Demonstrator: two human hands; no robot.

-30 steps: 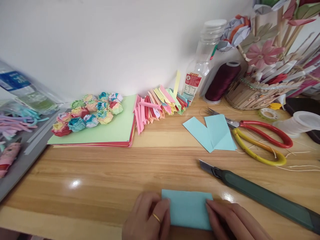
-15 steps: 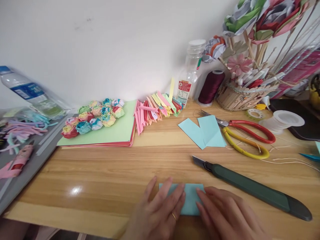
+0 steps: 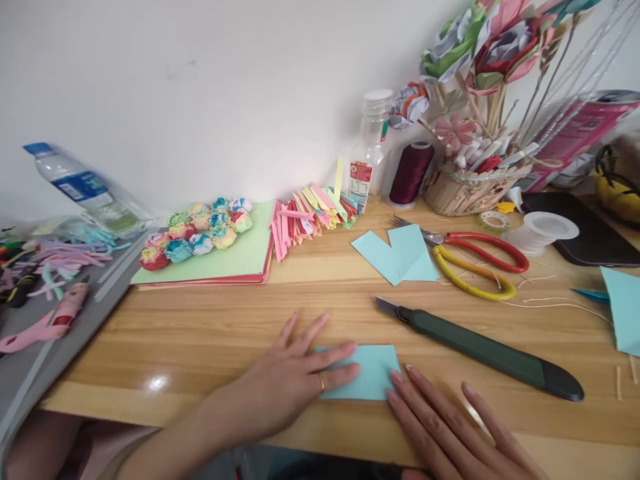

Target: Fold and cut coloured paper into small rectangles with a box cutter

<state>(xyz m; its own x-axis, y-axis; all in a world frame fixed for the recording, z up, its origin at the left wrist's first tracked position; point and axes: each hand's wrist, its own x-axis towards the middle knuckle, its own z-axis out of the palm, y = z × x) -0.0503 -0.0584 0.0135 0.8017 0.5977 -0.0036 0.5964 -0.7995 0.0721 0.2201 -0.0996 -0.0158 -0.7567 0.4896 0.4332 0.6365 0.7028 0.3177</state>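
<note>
A light blue paper rectangle (image 3: 375, 369) lies flat on the wooden tabletop near its front edge. My left hand (image 3: 287, 380), with a ring on one finger, rests open over the paper's left part, fingers spread. At the paper's lower right corner, my right hand (image 3: 445, 423) lies open with its fingers stretched out, the tips touching the edge. Just beyond, to the right, is a green-handled utility knife (image 3: 480, 350) with its blade exposed. Two more blue paper pieces (image 3: 413, 257) overlap farther back, beside scissors (image 3: 475, 263) with red and yellow handles.
Small paper flowers (image 3: 200, 233) sit on stacked coloured paper (image 3: 235, 263). Folded paper strips (image 3: 305, 217), a clear bottle (image 3: 370, 143), purple thread (image 3: 411, 175) and a basket (image 3: 475, 190) stand along the wall. Left lie a grey mat (image 3: 65, 353) and pink glue gun (image 3: 57, 317).
My left hand has spread its fingers and uncovered more of the paper. My right hand's fingers have straightened and shifted to the paper's lower right corner. The view has tilted and moved slightly right.
</note>
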